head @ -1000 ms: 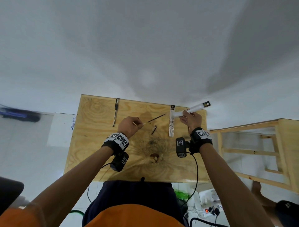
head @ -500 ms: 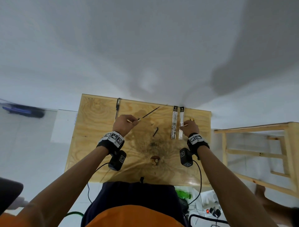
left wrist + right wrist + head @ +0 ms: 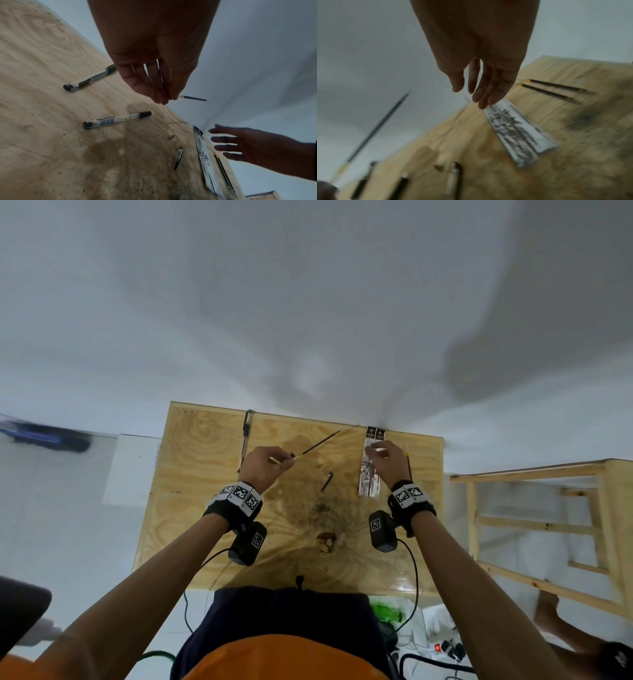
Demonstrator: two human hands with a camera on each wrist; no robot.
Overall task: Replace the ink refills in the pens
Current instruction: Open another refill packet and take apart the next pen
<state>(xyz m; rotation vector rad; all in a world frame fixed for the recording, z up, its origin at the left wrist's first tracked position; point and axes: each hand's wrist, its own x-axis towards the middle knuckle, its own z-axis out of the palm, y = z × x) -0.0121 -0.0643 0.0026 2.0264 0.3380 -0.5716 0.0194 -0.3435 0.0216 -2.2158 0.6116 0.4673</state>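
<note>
Step in hand, by my reading: a fresh refill is out of its wrapper and ready to go into an emptied pen. Left hand (image 3: pixel 150 75) pinches a thin dark refill (image 3: pixel 317 446) near its yellow end, fingers and thumb curled round it, the rod held in the air and pointing away toward the wall. Right hand (image 3: pixel 481 75) is released, fingers straight, holding nothing, hovering just over the two refill packets (image 3: pixel 517 129), which lie flat side by side; whether the fingertips touch them I cannot tell. Two more dark refills (image 3: pixel 556 89) with yellow ends lie on the table (image 3: pixel 191 474) beyond the packets. A clear pen barrel (image 3: pixel 116 120) with black ends lies under the left hand, a second pen (image 3: pixel 89 79) farther off; a small metal tip (image 3: pixel 171 137) and a black clip-shaped piece (image 3: pixel 178 158) lie loose between barrel and packets. Next move likely calls for the free hand to take up the barrel and steady it while the refill is threaded in, then the tip screwed on. Table is pale plywood, grained, stained dark at centre. Packets are crinkled and silvery; barrels smooth, see-through plastic.
</note>
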